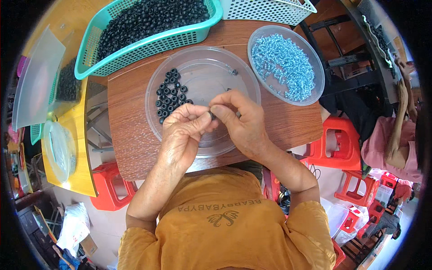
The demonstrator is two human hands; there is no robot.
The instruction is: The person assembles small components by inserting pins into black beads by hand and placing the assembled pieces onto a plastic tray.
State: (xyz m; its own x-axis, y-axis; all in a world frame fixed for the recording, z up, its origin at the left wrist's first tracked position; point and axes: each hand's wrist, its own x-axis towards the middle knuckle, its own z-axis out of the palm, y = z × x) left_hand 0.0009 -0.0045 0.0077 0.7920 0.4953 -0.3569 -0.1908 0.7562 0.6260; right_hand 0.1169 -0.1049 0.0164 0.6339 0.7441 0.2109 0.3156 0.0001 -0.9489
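Observation:
In front of my chest my two hands meet over a shallow clear round tray (155, 58). My left hand (182, 130) pinches a small round black part (212, 115) between thumb and forefinger. The thumb and bent forefinger of my right hand (240, 121) close together on the same spot; whether they grip that part or something smaller is hidden. Several black ring-shaped parts (171, 96) with holes in their middles lie at the tray's left side. A few tiny dark and clear bits (232, 71) sit near its far right rim.
A green basket (148, 52) heaped with black parts stands at the far left, a white basket (270, 13) beside it. A clear bowl (320, 83) of small blue pieces is right of the tray. Red stools (337, 144) flank the brown table (128, 135). Another person's arm (396, 130) shows at right.

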